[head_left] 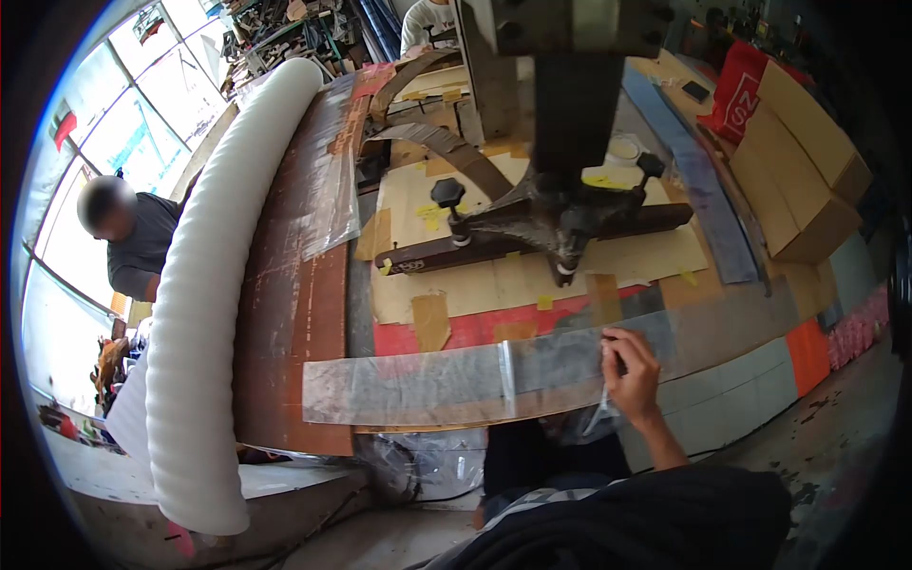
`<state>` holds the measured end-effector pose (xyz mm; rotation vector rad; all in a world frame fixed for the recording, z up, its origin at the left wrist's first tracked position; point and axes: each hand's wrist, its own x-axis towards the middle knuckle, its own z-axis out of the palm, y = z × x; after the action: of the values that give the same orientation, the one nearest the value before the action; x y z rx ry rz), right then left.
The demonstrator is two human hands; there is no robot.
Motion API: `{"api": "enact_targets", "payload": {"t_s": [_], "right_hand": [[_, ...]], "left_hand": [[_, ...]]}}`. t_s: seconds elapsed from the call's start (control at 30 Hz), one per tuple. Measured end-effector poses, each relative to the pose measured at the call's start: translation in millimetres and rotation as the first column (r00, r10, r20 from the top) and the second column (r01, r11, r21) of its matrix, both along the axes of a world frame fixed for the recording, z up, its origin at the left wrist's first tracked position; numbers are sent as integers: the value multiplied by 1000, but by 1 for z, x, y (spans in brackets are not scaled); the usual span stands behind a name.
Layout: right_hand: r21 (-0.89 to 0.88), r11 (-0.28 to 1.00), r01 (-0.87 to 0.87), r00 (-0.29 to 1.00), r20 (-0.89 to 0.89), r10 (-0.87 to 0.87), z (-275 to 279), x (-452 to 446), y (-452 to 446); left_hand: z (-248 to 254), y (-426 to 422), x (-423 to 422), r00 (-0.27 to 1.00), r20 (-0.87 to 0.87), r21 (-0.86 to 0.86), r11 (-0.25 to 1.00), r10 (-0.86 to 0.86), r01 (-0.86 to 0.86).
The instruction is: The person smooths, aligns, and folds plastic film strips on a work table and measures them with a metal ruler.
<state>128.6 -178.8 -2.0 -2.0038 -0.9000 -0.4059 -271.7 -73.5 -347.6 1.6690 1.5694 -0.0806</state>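
Observation:
My right hand [631, 376] is over the front edge of the worktable, its fingers curled and the thumb and fingertips pressed together. Whatever they may pinch is too small to make out. Below the fingers, a long strip of clear plastic film [418, 385] lies flat along the table edge, with a bright crease [507, 378] across it. A thin whitish piece [598, 414] hangs just under the hand. My left hand is out of view.
A dark metal clamp frame [560, 223] on a post stands over taped cardboard [475, 294]. At left lie a thick white foam roll [204, 285] and a brown board [285, 323]. An open cardboard box [788, 171] sits at right. One person [142, 237] is beyond the roll, another [427, 24] at the back.

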Motion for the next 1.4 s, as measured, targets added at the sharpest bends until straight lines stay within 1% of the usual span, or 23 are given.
{"api": "enact_targets", "payload": {"t_s": [0.13,0.2,0.23,0.27,0.4,0.5,0.63,0.7,0.77,0.9,0.93,1.0,1.07,1.1,1.13,1.17,1.2,1.23,1.27,1.3,1.4], "right_hand": [[-62,998,13,1000,-6,-13,1,-3,5],[-84,996,24,1000,-6,-25,2,-4,3],[-87,996,23,1000,11,-22,1,-2,5],[-91,996,21,999,29,-18,0,-1,6],[-127,992,23,999,49,-17,2,-2,5],[-132,991,26,999,48,-19,4,-2,6],[-121,992,25,998,51,-19,4,-2,7],[-113,993,26,997,72,-18,-1,-2,6],[-130,991,37,996,87,-26,1,-5,7],[-98,995,32,992,127,-19,-3,-3,6],[-85,996,40,995,99,-32,-3,-3,6],[-68,997,43,994,106,-36,-3,-2,5],[-59,997,45,994,104,-38,-7,-2,5],[-59,997,42,994,102,-36,-7,-1,5],[-56,998,42,995,97,-37,-7,-2,5],[-55,998,42,995,91,-37,-6,-2,5],[-53,998,38,996,80,-34,-7,-2,5],[-60,997,38,996,81,-34,-7,-3,4],[-66,997,38,996,86,-32,-6,-3,4],[-70,997,36,995,92,-30,-5,-2,5],[-97,995,30,993,113,-19,-3,-2,5]], "left_hand": [[23,38,7,999,38,2,1000,2,-2],[47,58,12,997,77,33,999,4,-7],[78,80,18,990,137,73,997,-19,9],[94,93,25,987,160,93,996,-20,5],[130,118,41,979,202,111,994,-29,6],[122,117,35,983,182,93,996,-28,12],[89,106,40,989,145,74,997,-37,27],[37,76,33,997,64,36,999,-36,33],[18,57,21,999,41,8,1000,-27,27],[15,36,8,999,30,26,1000,-10,9],[18,31,4,1000,29,39,999,-10,9],[25,24,2,1000,21,70,998,7,-9],[43,19,2,1000,8,134,991,15,-16],[59,22,9,999,26,228,973,30,-35],[77,25,17,998,57,334,941,40,-56],[94,31,26,992,113,476,874,52,-100],[116,50,47,968,250,709,678,16,-194],[139,70,67,948,312,874,407,-55,-264],[174,86,90,925,359,915,244,-128,-321],[206,100,110,897,390,921,74,-208,-383],[244,125,138,923,227,967,-42,-312,-252]]}}
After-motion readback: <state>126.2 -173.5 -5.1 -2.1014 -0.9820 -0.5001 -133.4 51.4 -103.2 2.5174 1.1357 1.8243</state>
